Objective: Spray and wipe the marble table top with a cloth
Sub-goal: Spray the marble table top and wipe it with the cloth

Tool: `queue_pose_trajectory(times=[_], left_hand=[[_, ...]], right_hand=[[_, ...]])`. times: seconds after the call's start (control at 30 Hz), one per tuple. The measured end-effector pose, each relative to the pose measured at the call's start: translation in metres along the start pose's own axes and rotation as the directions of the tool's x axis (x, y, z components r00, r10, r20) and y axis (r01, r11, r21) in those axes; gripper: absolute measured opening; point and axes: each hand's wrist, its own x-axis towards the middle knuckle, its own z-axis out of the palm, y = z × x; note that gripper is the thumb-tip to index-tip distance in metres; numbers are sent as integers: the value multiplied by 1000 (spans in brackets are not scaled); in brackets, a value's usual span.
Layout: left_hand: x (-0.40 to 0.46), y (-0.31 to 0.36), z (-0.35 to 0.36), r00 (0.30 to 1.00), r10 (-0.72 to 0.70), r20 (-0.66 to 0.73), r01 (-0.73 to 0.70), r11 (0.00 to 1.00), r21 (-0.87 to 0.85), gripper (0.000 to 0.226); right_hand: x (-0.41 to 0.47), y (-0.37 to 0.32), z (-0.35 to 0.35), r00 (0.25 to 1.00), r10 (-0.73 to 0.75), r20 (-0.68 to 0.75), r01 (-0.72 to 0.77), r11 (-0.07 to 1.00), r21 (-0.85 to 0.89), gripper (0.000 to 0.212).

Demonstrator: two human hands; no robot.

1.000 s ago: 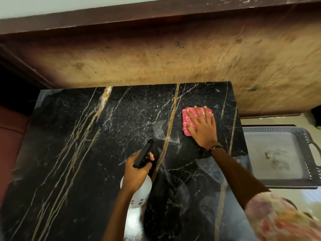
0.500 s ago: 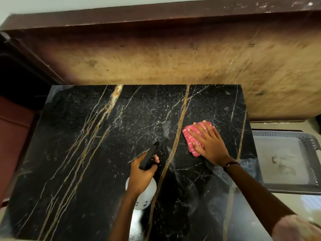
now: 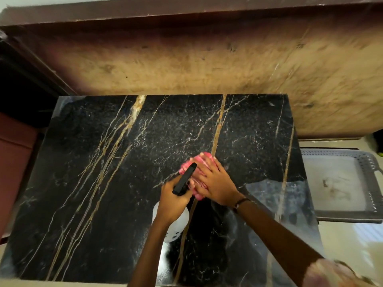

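Marble table top (image 3: 99, 183) is black with gold and white veins, and it fills most of the view from the head camera, running from the near edge up to a tan, scuffed panel (image 3: 207, 65) behind it.

Starting at the grips: the left hand (image 3: 173, 200) is wrapped tight around the neck of a spray bottle (image 3: 176, 224), fingers curled closed on it, with the black spray head (image 3: 185, 179) sticking up and away from the person, tilted toward the cloth. The bottle's white body shows below the wrist, over the marble near the middle of the slab — can't really tell if it's resting on the stone or held just above it.

The right hand (image 3: 213, 184) is flat, palm down, fingers spread and pressing a pink cloth (image 3: 186, 166) onto the marble. So not a closed grip, more of an open hand pinning the cloth down. The cloth is bunched and a bit blurred, poking out past the fingertips and under the heel of the hand, sitting right on one of the long gold veins. The black nozzle overlaps the cloth's left edge in the picture, so the two hands are just beside each other.

There's a dark band (image 3: 241, 203) on the right wrist, and a light patterned sleeve (image 3: 331, 274) shows at the bottom right corner, blurry.

Going outward, the right part of the slab has a pale glossy reflection. Off the right edge sits a grey perforated plastic tray (image 3: 371, 162) with a handle, lower than the table. On the left there's a reddish-brown surface (image 3: 14, 158) beside the slab.
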Motion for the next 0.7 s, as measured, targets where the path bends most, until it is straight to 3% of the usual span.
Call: queue_pose_trajectory(times=[0.07, 0.17, 0.3, 0.37, 0.43, 0.6, 0.7], left_hand=[[-2, -1, -2, 1000, 10, 7, -10, 1000, -5, 34], [-8, -3, -5, 1000, 17, 2, -17, 1000, 9, 30], [-18, -9, -6, 1000, 7, -11, -7, 1000, -8, 28], [-23, -10, -4, 1000, 6, -18, -6, 1000, -8, 26], [-28, -10, -1, 1000, 3, -24, -4, 1000, -12, 23], [-35, -8, 12, 999, -19, -32, 18, 1000, -12, 32], [-37, -7, 22, 1000, -5, -22, 5, 1000, -11, 24]], right_hand=[[-43, 14, -1, 1000, -6, 21, 6, 1000, -13, 55], [-68, 55, -7, 988, 142, 63, -139, 989, -48, 58], [-23, 68, -16, 910, 411, 54, -411, 912, -5, 55], [4, 50, -16, 883, 470, 24, -470, 882, 37, 58], [16, 22, -14, 904, 427, -2, -427, 903, 44, 58], [-34, -30, 7, 992, 123, -22, -122, 991, 62, 53], [-90, -11, 9, 995, 100, 1, -100, 995, 14, 54]])
